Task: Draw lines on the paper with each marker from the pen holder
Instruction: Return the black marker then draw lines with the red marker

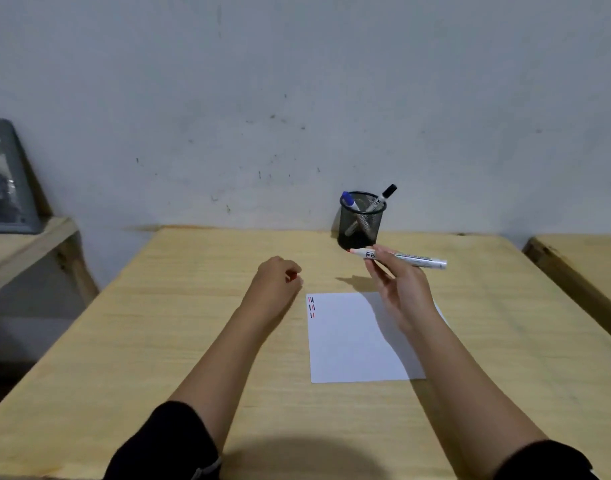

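Note:
A white sheet of paper [352,341] lies on the wooden table [193,323], with short red and black lines at its top left corner. My right hand [397,289] holds an uncapped red marker [411,259] level above the paper's far edge, tip pointing left. My left hand [280,277] is curled to the left of the paper, with something small and red, probably the cap, between its fingers. Behind them, a black mesh pen holder [361,221] stands by the wall with a blue-capped marker [349,199] and a black-capped marker [383,197] in it.
A grimy white wall runs along the table's far edge. A lower wooden shelf [27,244] at the left carries a grey framed object [6,178]. Another wooden table [581,265] stands at the right, across a narrow gap.

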Demonstrator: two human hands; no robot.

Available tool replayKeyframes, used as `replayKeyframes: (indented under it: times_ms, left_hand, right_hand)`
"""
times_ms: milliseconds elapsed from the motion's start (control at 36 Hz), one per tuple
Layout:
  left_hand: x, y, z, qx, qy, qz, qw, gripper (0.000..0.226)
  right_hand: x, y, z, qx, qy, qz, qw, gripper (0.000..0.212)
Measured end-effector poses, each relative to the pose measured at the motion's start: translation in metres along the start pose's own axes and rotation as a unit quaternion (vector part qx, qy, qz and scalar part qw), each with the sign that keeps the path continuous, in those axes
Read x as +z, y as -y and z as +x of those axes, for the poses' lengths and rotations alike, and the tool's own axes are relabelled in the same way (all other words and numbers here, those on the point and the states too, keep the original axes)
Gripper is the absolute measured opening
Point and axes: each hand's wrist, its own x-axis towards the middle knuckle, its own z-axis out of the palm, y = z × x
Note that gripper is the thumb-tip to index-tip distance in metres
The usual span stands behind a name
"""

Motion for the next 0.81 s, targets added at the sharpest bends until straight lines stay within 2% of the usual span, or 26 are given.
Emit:
replayKeyframes:
  times_ms: [83,139,194,278,333,417,639,806]
  left_hand:
    - [0.003,-0.004,0.003,-0.011,-0.032,-0.013,0.999,0.017]
    - [0.004,-0.013,0.001,-0.048,-0.059,-0.146,0.986,0.013]
    - [0.002,-0.026,-0.002,-0.087,-0.059,-0.320,0.942,0.010]
    - [-0.002,-0.040,-0.003,-0.103,-0.014,-0.493,0.864,0.008]
    - [-0.003,-0.047,-0.005,-0.111,0.011,-0.558,0.822,0.010]
    - [0.000,-0.055,-0.010,-0.111,0.032,-0.608,0.786,0.010]
    - [0.004,-0.061,-0.016,-0.097,0.063,-0.610,0.784,0.015]
    - [0.000,-0.066,-0.020,-0.077,0.069,-0.565,0.819,0.012]
  right_hand:
    - [0.000,0.001,-0.002,0.008,-0.001,0.004,1.000,0.007]
    - [0.000,0.001,-0.003,0.010,0.001,0.011,1.000,0.006]
    - [0.002,0.001,-0.005,0.011,0.001,0.022,1.000,0.007]
    - [0.005,0.004,-0.008,0.004,0.007,0.032,0.999,0.010]
    - [0.007,0.007,-0.010,-0.004,0.017,0.037,0.999,0.012]
    - [0.009,0.011,-0.013,-0.010,0.026,0.038,0.999,0.011]
    - [0.012,0.016,-0.021,-0.016,0.057,-0.021,0.998,0.009]
    - [0.015,0.022,-0.023,-0.012,0.079,-0.087,0.993,0.008]
